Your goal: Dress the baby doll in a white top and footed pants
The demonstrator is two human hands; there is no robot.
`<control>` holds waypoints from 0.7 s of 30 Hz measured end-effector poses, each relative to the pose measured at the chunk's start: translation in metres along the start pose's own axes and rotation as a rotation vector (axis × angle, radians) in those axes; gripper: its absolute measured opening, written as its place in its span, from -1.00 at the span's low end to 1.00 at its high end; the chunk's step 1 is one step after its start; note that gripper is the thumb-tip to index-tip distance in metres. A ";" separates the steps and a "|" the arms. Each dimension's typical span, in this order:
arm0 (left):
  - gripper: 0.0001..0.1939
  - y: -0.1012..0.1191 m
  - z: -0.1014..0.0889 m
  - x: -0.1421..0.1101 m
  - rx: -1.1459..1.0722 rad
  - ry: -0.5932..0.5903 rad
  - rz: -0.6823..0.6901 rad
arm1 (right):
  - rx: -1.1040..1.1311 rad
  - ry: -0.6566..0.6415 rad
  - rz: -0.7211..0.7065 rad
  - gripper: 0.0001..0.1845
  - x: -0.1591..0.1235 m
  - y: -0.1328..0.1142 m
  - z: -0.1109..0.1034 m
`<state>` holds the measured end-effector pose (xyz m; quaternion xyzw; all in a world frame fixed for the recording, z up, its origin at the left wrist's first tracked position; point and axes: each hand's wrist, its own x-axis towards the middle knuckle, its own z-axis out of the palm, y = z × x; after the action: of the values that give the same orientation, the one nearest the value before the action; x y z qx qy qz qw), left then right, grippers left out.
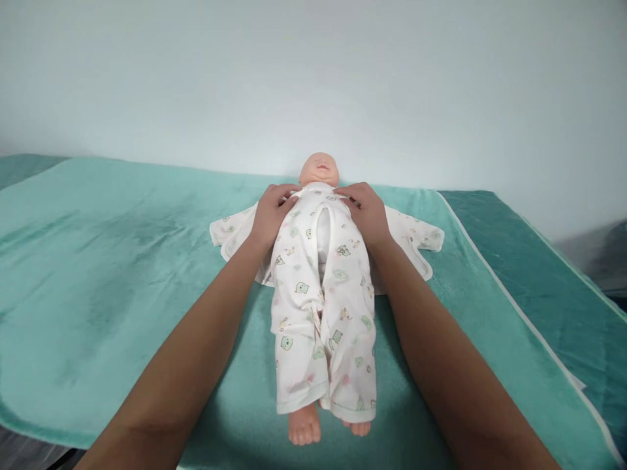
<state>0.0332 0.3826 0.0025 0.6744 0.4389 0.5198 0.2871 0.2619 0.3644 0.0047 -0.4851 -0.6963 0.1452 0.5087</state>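
A baby doll (pixel 319 171) lies on its back, head away from me and feet towards me. It wears white split-crotch baby pants (pixel 298 294) with green animal prints, pulled up high on its torso. Around the waistband, my left hand (pixel 272 212) is closed on the left edge, thumb and fingers pinching the cloth. My right hand (pixel 366 212) grips the opposite edge in the same way. Beneath the doll, a matching baby shirt (pixel 414 232) spreads out, with a sleeve on each side. Both bare doll feet (pixel 304 425) stick out of the pant legs.
A light green plush blanket (pixel 122 287) lies under the doll and clothes. To the right, a darker green cover (pixel 548 274) shows beyond the blanket's pale edge. A plain white wall (pixel 313 78) rises behind the doll's head.
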 end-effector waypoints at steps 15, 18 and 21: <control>-0.74 0.006 -0.024 -0.037 0.049 -0.146 0.037 | 0.045 -0.006 0.034 -0.69 -0.026 0.002 -0.008; -0.76 0.006 -0.029 -0.048 -0.012 -0.085 -0.075 | -0.006 0.118 0.171 -0.83 -0.034 -0.007 -0.011; -0.77 0.006 -0.034 -0.057 -0.149 -0.075 -0.279 | -0.090 0.097 0.352 -0.74 -0.045 -0.015 -0.017</control>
<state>-0.0018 0.3269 -0.0073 0.6026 0.4774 0.4805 0.4220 0.2691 0.3150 -0.0022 -0.6283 -0.5809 0.1772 0.4862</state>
